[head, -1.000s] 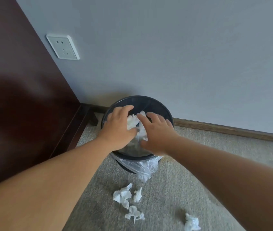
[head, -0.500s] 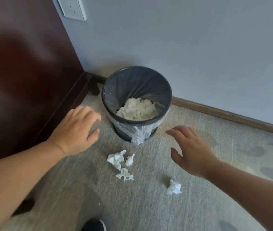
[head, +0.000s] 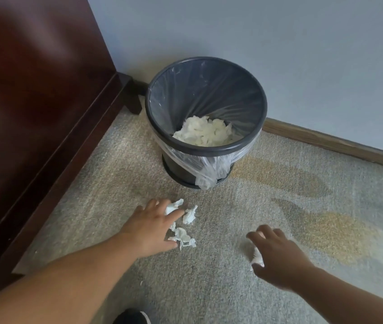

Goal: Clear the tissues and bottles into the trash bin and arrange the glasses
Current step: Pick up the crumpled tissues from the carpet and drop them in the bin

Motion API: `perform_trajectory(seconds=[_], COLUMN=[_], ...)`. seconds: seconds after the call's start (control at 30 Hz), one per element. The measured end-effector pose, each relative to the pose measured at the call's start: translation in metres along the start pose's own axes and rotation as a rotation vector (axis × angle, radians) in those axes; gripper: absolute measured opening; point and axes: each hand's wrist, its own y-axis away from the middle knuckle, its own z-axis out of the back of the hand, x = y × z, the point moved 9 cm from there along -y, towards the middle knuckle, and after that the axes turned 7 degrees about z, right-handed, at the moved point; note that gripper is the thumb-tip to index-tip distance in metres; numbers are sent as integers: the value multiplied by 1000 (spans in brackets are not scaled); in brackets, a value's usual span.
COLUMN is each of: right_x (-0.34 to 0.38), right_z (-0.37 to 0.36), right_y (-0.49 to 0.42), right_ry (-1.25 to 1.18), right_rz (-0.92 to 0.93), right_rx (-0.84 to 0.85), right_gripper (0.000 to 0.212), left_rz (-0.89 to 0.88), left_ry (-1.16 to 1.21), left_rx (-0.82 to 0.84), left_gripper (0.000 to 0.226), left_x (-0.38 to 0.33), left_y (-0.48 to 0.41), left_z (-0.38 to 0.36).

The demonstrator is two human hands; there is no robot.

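A dark round trash bin (head: 209, 150) with a clear liner stands by the wall, with crumpled white tissues (head: 203, 133) lying in its bottom. On the carpet in front of it lie several crumpled tissues (head: 189, 216). My left hand (head: 153, 226) reaches over this cluster with spread fingers, touching the nearest pieces. My right hand (head: 277, 256) hovers with fingers spread over a single tissue ball (head: 257, 257), which is partly hidden under it. No bottles or glasses are in view.
A dark red wooden furniture panel (head: 33, 101) with a low base rail runs along the left. A grey wall with a wooden skirting board (head: 335, 143) closes the back. Patterned carpet stretches to the right. A dark shoe tip (head: 130, 316) shows at the bottom.
Both hands let the tissues fall into the bin, drew back and came down to the carpet. The left now reaches the tissue cluster, the right the single ball.
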Motion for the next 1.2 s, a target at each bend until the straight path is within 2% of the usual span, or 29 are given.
perform_trajectory(seconds=[0.07,0.17,0.27,0.4,0.53,0.67,0.73,0.87,0.93,1.1,1.2], right_x=[-9,-16,-17,-14,0,27,40,63,77,81,68], right_z=[-22,-42,-56,-60,-34,45,97,203,244,301,310], right_y=[4,5,4,-4,-12,-12,-5,10,9,-16,-41], right_ry=[3,-33,-92,-150,-241,-345,-367,-444,-432,-289,-216], right_rz=[-51,-76,-78,-99,-66,54,122,267,329,337,266], right_rx=[38,24,-16,-76,-165,-389,-547,-890,-992,-1013,-910], right_gripper=[70,63,57,44,16,8,9,18,18,19,19], left_rz=[16,27,1,-21,-47,-142,-219,-332,-407,-505,-465], left_ry=[10,36,18,-41,8,96,167,335,450,660,703], left_rx=[50,59,41,1,-21,-11,-49,-230,-301,-605,-809], left_gripper=[89,98,95,71,50,22,17,17,19,34,32], left_x=[-5,-12,-24,-37,-40,-47,-56,-69,-73,-65,-46], left_y=[-13,-28,-37,-41,-40,-34,-26,3,24,67,84], left_z=[-16,-27,-32,-34,-35,-22,-1,71,112,207,251])
